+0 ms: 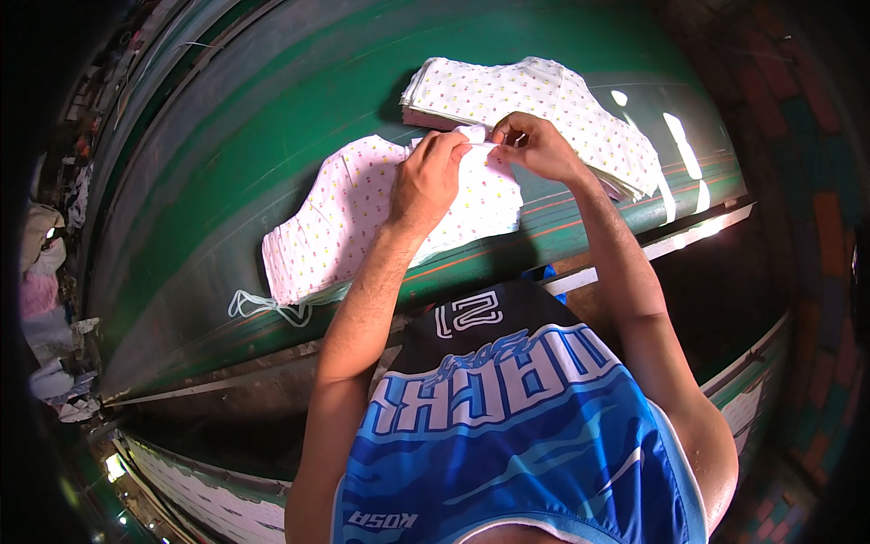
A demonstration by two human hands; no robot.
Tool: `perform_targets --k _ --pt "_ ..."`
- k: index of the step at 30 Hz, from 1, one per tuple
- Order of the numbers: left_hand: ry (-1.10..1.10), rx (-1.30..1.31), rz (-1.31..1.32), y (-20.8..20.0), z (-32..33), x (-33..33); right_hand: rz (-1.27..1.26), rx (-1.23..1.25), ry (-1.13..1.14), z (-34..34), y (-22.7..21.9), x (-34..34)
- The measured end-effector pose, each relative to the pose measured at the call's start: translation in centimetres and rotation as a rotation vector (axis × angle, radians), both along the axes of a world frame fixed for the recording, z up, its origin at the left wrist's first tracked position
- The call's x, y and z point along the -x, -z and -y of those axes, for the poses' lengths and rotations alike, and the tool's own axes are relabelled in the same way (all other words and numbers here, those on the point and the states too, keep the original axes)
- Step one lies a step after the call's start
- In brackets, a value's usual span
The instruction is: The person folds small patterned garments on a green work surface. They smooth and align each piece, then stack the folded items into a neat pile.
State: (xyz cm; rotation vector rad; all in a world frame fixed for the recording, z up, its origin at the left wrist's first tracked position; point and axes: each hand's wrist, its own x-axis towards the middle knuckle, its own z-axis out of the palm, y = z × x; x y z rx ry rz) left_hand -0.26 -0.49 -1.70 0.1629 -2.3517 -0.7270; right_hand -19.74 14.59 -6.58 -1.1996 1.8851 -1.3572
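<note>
Two stacks of cut fabric pieces lie on a green tabletop, both white to pale pink with small coloured prints. Over the upper end of the near fabric stack [331, 218], my left hand [429, 181] has its fingers closed on the edge of a fabric piece. Just to its right, my right hand [539, 150] pinches the same edge, where the cloth is folded up into a small white bunch [472, 134]. The far fabric stack [535, 95] lies behind and right of my hands. Pale cord [269, 306] loops out from the near stack's lower left end.
The long green table [299, 118] has worn dark streaks and a metal rail [675, 243] along its near edge. Crumpled cloth scraps [50, 308] are heaped at the far left. Sunlight patches fall on the table's right end. Coloured paving [826, 227] shows beyond.
</note>
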Motion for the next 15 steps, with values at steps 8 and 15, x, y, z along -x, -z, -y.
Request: perform_targets --k 8,15 --pt "-0.252 -0.209 0.014 0.7 1.9 0.2 -0.027 -0.021 -0.153 1.4 -2.6 2.1" --pt "-0.351 -0.116 0.168 1.4 4.5 -0.6 -0.158 -0.027 -0.217 4.4 -1.9 2.5"
